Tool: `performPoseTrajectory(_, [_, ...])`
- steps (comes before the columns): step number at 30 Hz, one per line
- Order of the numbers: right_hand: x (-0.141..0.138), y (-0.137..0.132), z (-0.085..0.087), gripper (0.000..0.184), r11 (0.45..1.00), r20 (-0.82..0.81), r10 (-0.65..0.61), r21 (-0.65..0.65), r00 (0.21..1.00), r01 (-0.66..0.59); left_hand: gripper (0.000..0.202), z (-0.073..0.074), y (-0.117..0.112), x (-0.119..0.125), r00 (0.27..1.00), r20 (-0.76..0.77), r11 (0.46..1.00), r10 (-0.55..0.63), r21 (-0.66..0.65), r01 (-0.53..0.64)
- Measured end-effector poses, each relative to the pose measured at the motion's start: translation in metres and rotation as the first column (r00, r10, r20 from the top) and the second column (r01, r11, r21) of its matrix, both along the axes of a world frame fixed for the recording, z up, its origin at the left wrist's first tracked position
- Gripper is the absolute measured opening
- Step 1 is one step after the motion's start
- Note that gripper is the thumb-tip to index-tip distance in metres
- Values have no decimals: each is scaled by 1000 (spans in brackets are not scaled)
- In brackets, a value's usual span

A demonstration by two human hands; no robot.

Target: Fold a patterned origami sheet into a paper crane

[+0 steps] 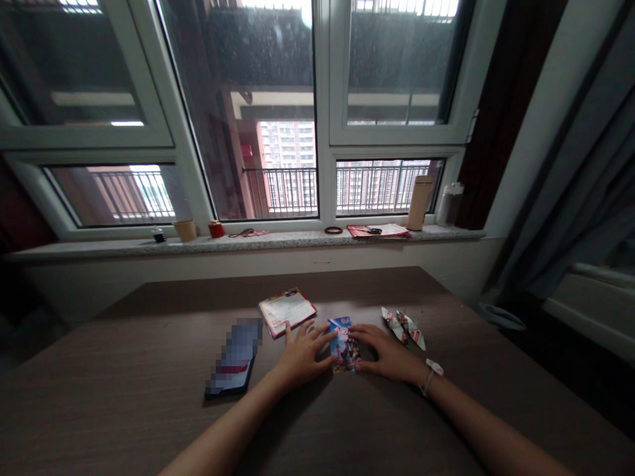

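Observation:
A small folded sheet of colourful printed paper [343, 344] lies on the dark wooden table [149, 396] between my hands. My left hand [300, 354] rests flat on the table with fingers spread, its fingertips pressing the paper's left edge. From the other side, my right hand [385, 354] lies flat with fingers stretched onto the paper's right edge. A bracelet sits on my right wrist.
A folded paper crane [403, 326] lies just right of my right hand. A stack of red-edged leaflets [286, 310] sits beyond my left hand, a dark phone [233, 360] to its left. The windowsill [248, 243] holds cups, a tumbler [419, 202] and papers.

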State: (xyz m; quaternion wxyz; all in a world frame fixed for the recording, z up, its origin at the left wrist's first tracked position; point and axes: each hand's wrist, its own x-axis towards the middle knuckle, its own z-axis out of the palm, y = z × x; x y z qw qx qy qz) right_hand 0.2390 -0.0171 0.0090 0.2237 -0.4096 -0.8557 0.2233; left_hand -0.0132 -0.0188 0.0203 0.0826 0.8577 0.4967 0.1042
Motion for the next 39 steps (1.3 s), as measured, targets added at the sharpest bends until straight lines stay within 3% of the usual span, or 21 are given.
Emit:
performPoseTrajectory(3, [-2, -2, -1, 64, 999, -44, -16, 32, 999, 17, 49, 2, -3, 1, 1000, -7, 1000, -18, -11, 18])
performPoseTrajectory(10, [-2, -2, -1, 56, 999, -88, 18, 51, 996, -14, 72, 2, -7, 5, 998, -61, 995, -13, -97, 7])
performPoseTrajectory(17, [2, 7, -10, 27, 998, -193, 6, 59, 981, 6, 67, 2, -6, 4, 995, -94, 995, -11, -99, 2])
performPoseTrajectory(23, [1, 7, -9, 11, 997, -165, 30, 77, 986, -18, 67, 1, -6, 4, 996, -86, 996, -6, -89, -2])
performPoseTrajectory(30, [-2, 3, -5, 9, 998, -156, -23, 52, 987, 31, 68, 2, -5, 4, 994, -110, 994, -4, -113, -9])
performPoseTrajectory(35, [-2, 6, -11, 16, 992, -163, -97, 60, 982, 108, 69, 2, -4, 4, 992, -124, 992, -13, -129, -3])
performPoseTrajectory(39, [-2, 10, -17, 20, 978, -198, -206, -5, 958, 209, 69, 3, -4, 4, 991, -132, 992, -10, -127, -7])
